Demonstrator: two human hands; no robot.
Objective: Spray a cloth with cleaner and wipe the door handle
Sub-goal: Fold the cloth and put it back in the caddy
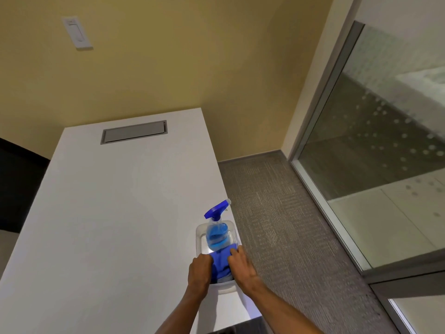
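Now both hands, left hand [199, 267] and right hand [240, 261], rest on the cloth [220, 263] in the bin [225, 286], lower centre; fingers curled, grip unclear. Lift it clear of the spray bottle [216, 232].

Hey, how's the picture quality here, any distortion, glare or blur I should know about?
Head view: wide-angle lens bows the white table edges and the metal-framed glass wall; the glass carries pale reflections and dotted glare; lighting is even and soft; the blue cloth, blue-liquid spray bottle and both hands stay reasonably sharp, without motion blur.
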